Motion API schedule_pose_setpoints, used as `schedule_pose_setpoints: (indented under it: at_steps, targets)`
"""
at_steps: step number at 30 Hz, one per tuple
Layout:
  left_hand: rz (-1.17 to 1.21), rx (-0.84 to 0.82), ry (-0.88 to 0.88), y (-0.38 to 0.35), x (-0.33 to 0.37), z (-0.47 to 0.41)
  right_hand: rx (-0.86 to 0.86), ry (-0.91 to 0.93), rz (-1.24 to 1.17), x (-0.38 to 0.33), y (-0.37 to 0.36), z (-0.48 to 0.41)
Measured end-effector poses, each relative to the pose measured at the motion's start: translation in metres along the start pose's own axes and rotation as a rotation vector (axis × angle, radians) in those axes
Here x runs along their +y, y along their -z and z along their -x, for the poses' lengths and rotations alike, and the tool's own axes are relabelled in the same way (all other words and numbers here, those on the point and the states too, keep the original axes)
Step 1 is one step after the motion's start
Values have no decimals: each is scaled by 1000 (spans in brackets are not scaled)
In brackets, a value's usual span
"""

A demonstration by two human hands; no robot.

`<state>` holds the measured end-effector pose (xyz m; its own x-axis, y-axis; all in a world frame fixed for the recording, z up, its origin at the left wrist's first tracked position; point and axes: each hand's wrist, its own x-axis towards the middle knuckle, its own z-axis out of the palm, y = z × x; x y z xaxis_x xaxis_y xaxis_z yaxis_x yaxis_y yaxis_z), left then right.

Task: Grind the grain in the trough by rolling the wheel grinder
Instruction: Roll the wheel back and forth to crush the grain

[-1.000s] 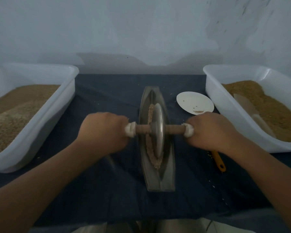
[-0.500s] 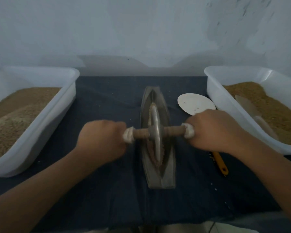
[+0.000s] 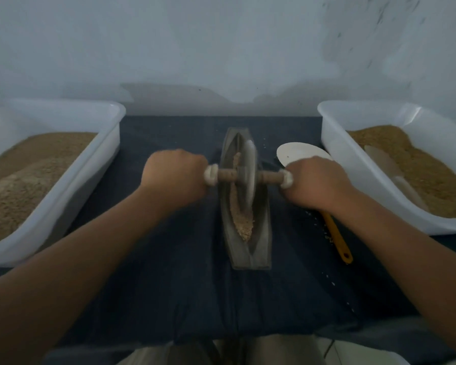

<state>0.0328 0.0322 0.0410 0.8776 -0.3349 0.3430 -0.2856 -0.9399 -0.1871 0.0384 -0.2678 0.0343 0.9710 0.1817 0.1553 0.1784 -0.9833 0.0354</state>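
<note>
A grey boat-shaped trough (image 3: 261, 248) lies lengthwise on the dark cloth in the middle. A strip of tan grain (image 3: 242, 225) lies along its groove, most of it showing at the near end. The metal wheel grinder (image 3: 248, 177) stands upright in the far half of the trough on a wooden axle with white-wrapped ends. My left hand (image 3: 175, 177) grips the left end of the axle. My right hand (image 3: 317, 184) grips the right end.
A white tub (image 3: 108, 143) of tan grain stands at the left. Another white tub (image 3: 350, 159) with grain and a pale scoop stands at the right. A white spoon (image 3: 298, 152) with a yellow handle (image 3: 336, 237) lies right of the trough. Loose grains dot the cloth.
Both hands have rolled the wheel away from me, from the middle of the trough to its far half. More grain shows at the near end.
</note>
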Motion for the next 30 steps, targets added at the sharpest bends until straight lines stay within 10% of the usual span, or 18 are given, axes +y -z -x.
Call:
schedule_pose_setpoints:
  at_steps: [5,15,22,30]
  targets:
    - [87,188,-86,-12,-2,56,-54,117,-7,4,10,44]
    - [84,-23,121,-15,-2,-24,139,18,88,-3,5,-37]
    - [59,237,-64,-8,2,53,124,126,6,2,-3,45]
    - [-8,-14,64,-8,-3,-56,85,-69,29,-7,-6,-43]
